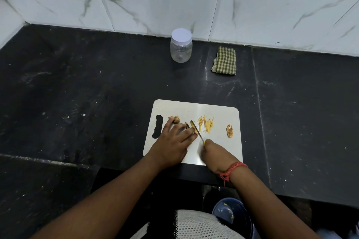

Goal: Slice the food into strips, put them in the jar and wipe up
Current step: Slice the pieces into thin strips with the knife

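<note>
A white cutting board (219, 147) lies on the black counter. My left hand (172, 143) lies flat on the board and its fingertips pin a small piece of ginger (194, 129). Around the handle of a small knife (196, 129) my right hand (213, 154) is curled, the blade set across that piece. Several thin yellow strips (206, 124) lie just right of the blade. A brown knob of ginger (175, 119) sits beyond my left fingers, and a peel slice (229, 131) lies at the board's right edge. A clear jar (181, 45) with a white lid stands closed near the wall.
A folded green checked cloth (224, 60) lies right of the jar, near the marble-tiled wall (272, 6). The black counter (87, 93) spreads left and right of the board. A blue bin (233, 215) stands on the floor below the counter's front edge.
</note>
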A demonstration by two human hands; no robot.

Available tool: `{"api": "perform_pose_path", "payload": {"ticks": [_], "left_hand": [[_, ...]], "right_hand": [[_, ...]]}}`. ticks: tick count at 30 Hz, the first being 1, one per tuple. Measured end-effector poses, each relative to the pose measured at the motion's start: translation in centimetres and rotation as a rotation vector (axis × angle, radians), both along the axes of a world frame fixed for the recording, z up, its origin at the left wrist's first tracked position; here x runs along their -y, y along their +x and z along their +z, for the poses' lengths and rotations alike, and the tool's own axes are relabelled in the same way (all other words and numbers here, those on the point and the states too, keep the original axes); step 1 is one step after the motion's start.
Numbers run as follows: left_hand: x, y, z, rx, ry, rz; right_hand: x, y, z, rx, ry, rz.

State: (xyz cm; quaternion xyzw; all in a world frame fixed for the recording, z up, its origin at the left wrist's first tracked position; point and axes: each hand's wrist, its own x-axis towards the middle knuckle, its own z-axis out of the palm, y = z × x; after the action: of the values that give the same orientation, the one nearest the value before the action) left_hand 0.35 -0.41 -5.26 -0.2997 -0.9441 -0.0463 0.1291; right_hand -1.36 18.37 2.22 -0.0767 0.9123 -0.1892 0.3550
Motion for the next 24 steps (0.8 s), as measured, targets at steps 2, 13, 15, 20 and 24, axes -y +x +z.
{"api": "perform_pose_path", "payload": {"ticks": [2,13,15,20,24], "left_hand": [[0.0,0.1,0.0,0.001,-0.009,0.001],[-0.1,0.0,-0.5,-0.026,-0.03,0.011],[-0.2,0.0,-0.5,-0.027,-0.03,0.013],[-0.2,0.1,-0.5,-0.018,-0.041,0.017],[-0.1,0.2,-0.5,0.002,-0.047,0.013]], "right_hand": [[-0.1,-0.1,0.1,0.006,-0.009,-0.001],[-0.4,-0.2,1.5,0.048,0.009,0.019],[-0.4,-0.2,1.4,0.045,0.023,0.026],[-0.5,-0.4,1.9,0.056,0.046,0.037],[-0.7,-0.7,2.2,0.093,0.058,0.042]]}}
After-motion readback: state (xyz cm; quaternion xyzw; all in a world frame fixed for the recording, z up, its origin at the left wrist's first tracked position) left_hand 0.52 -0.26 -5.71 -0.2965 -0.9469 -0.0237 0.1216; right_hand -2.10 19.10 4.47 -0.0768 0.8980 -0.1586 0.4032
